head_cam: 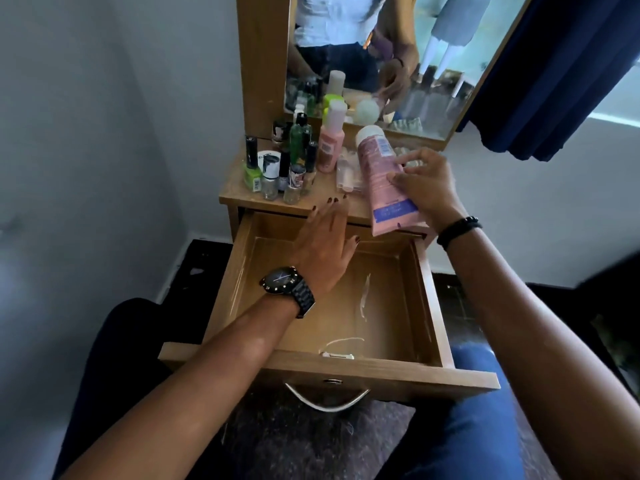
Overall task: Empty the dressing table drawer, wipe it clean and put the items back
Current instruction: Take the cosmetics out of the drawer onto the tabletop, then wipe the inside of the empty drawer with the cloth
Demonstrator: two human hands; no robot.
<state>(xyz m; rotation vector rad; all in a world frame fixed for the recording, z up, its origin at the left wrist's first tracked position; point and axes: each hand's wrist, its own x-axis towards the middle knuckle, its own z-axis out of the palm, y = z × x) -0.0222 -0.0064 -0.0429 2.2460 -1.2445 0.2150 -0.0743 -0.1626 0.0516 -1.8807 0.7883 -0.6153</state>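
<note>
Drawer (pixel 424 296) is pulled out and nearly bare; only a thin white cord (pixel 341 342) lies near its front wall. Right hand (pixel 427 188) is curled round a pink tube (pixel 379 181), held tilted above the back edge of the drawer, just beside the tabletop (pixel 239 195) bottles (pixel 294 161). Left hand (pixel 327 244) hovers over the drawer, fingers spread, holding nothing. Either the emptying or the putting-back step; can't tell which. Next: set the tube down without knocking the bottles.

pink tube (pixel 381 181) label print blurred, nothing legible
</note>
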